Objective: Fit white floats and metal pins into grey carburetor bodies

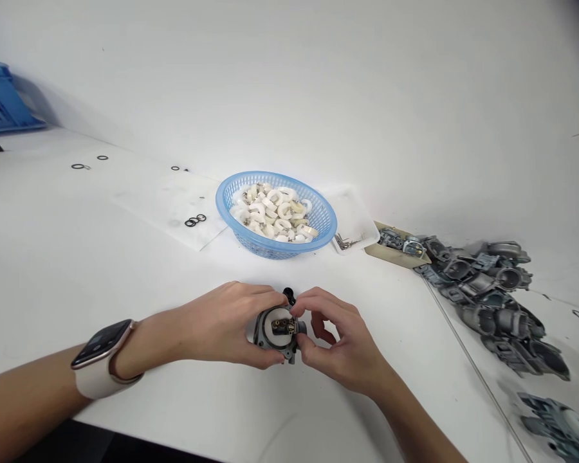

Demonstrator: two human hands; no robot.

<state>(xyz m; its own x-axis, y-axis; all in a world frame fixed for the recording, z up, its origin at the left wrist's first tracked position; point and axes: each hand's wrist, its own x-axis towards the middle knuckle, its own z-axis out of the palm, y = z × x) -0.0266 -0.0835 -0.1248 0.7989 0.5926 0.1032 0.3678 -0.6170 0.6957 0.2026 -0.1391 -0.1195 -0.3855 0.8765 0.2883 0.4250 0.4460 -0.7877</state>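
Note:
A metal carburetor (259,331) lies on the white table with its open bowl side facing up. A white ring-shaped float (274,315) sits inside it, around a dark centre with small brass parts. Wrapped around the carburetor's left side is my left hand (226,325), thumb at the near edge and fingers at the far edge. My right hand (338,334) has its thumb and index finger closed at the right side, by the float's hinge. Whatever small part those fingertips pinch is hidden.
Beyond my hands stands a blue basket (226,193) of white floats. Right of it are a white tray (352,215) with thin metal pins, a box (400,257) of metal parts and piled carburetors (502,321). Black O-rings (195,220) lie left; a blue crate (4,96) is far left.

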